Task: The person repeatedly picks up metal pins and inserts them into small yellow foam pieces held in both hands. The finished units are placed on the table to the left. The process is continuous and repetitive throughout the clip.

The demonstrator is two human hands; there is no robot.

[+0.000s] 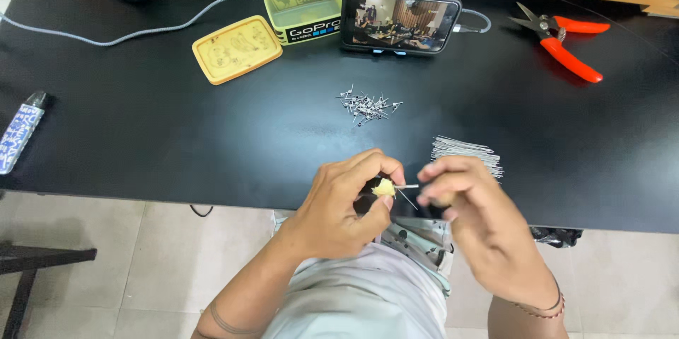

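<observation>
My two hands met just over the near edge of the black worktop (177, 134), forearms coming up from my lap. My left hand (339, 208) was curled with thumb and fingertips pinched shut on a small pale yellow lump (384, 187), held just above the worktop's edge. My right hand (474, 219) came in from the other side, fingers bunched and closed on a thin silvery metal pin (407, 186) whose tip touched the lump. The right hand was blurred, so I could not tell exactly which fingers gripped the pin. A second thin sliver slanted down below the lump; I could not make out what it was, nor the dark object behind my fingers.

The lump looked soft-edged and waxy, mostly covered by my left thumb and fingers, its full shape hidden.

Beyond my hands lay a loose scatter of small metal pins (366, 105) on the worktop, and just beside my right hand a fanned bundle of long silvery wires (467, 155), partly hidden by my knuckles. Farther back stood a green plastic box (304, 6) with its yellow lid (237, 49) lying beside it, a phone (400, 20) propped on a blue stand, and red-handled cutters (566, 38) to the right. A patterned cylinder (20, 132) lay at the left edge.
</observation>
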